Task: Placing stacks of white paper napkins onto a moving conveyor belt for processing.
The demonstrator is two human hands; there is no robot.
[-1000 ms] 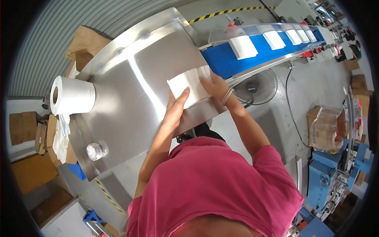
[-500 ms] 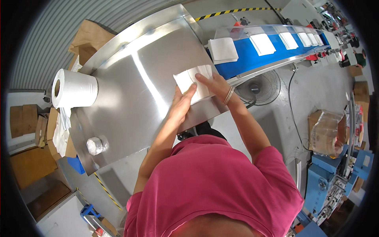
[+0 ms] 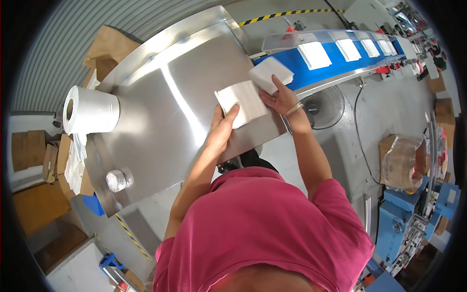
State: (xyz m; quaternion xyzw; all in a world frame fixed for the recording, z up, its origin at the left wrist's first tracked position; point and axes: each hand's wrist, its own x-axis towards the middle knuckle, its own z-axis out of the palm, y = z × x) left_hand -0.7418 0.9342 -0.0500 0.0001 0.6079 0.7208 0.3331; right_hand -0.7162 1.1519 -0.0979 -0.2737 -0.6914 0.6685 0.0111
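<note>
Single head view, looking steeply down, close over steel table [image 3: 160, 112]

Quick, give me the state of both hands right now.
Left hand: open, fingers flat on the white folded stack on the steel table.
Right hand: open, resting against a second white stack at the blue conveyor.

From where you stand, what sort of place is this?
Most likely a factory packing line. A blue conveyor belt carries white stacks toward a steel table, where the left hand and right hand handle them. Cardboard boxes lie around.
</note>
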